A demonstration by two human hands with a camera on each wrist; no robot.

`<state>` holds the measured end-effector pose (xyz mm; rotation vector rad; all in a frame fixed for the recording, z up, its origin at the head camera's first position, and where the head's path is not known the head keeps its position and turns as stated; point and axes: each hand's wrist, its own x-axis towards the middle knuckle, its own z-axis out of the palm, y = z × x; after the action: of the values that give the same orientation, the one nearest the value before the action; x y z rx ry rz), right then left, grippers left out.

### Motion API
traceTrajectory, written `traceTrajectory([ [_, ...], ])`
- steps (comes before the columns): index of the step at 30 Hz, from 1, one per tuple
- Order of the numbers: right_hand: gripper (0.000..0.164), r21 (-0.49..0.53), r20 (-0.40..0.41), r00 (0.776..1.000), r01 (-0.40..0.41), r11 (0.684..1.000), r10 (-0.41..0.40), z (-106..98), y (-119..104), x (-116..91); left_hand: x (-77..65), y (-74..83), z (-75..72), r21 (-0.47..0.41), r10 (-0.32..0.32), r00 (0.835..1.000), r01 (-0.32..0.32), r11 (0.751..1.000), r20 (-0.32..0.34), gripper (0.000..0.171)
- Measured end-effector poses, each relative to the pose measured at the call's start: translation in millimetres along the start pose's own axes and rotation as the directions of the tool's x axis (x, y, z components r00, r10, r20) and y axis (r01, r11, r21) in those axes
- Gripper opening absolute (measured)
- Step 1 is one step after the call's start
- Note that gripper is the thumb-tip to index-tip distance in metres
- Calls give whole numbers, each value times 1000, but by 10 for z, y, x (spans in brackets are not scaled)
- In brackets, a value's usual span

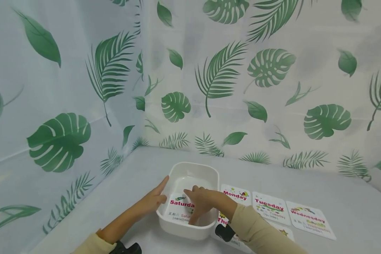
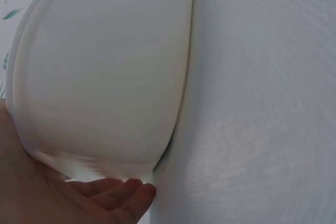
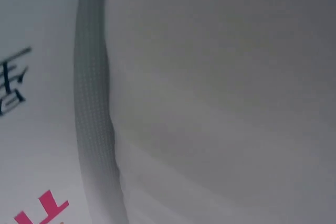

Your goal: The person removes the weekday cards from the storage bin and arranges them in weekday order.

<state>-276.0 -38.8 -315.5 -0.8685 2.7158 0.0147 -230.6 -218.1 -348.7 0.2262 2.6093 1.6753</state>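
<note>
A white plastic basin (image 1: 174, 231) stands on the pale table. My left hand (image 1: 150, 201) grips its left side, index finger along the rim; in the left wrist view that hand (image 2: 79, 198) has its fingers against the outer wall of the basin (image 2: 105, 77). Down inside the basin is my right hand (image 1: 201, 203), fingers spread over a white "Saturday" card (image 1: 177, 211). It covers the card's right part, and whether it pinches the card is not plain. The right wrist view shows the basin wall (image 3: 220, 98) but no hand.
Right of the basin lie a "Monday" card (image 1: 236, 194), a "Tuesday" card (image 1: 271, 208) and a "Wednesday" card (image 1: 311, 218) in a row. Nearer, my right forearm partly hides a "Thu..." card (image 1: 222, 220) and another card (image 1: 282, 231). Leaf-printed curtains (image 1: 222, 123) stand behind and at left.
</note>
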Motion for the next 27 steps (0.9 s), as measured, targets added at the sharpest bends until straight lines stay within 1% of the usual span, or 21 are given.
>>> traceTrajectory([
  [5,100,54,-18,1000,18,998,-17,9,46,54,3,12,-7,11,11,1000,-12,1000,13,79],
  [8,101,82,-42,998,55,995,-51,23,71,60,5,11,-19,11,15,1000,-16,1000,23,78],
  [9,101,77,-53,996,70,995,-66,27,73,61,5,6,-27,9,18,1000,-18,1000,25,78],
  [13,98,3,-104,986,131,991,-130,32,60,42,5,-8,-58,19,23,1000,-23,1000,18,78],
  [17,95,-95,-134,978,148,984,-160,43,53,-1,13,1,-57,23,18,1000,-18,1000,14,79],
  [20,93,-161,-132,975,155,975,-176,63,38,-12,8,-6,-44,21,11,1000,-11,1000,10,79],
  [23,91,-182,-129,973,168,969,-193,73,40,-22,-5,0,-29,22,7,1000,-7,1000,3,80],
  [27,91,-162,-149,966,187,969,-211,64,78,-44,-27,21,-19,21,12,1000,-12,1000,4,81],
])
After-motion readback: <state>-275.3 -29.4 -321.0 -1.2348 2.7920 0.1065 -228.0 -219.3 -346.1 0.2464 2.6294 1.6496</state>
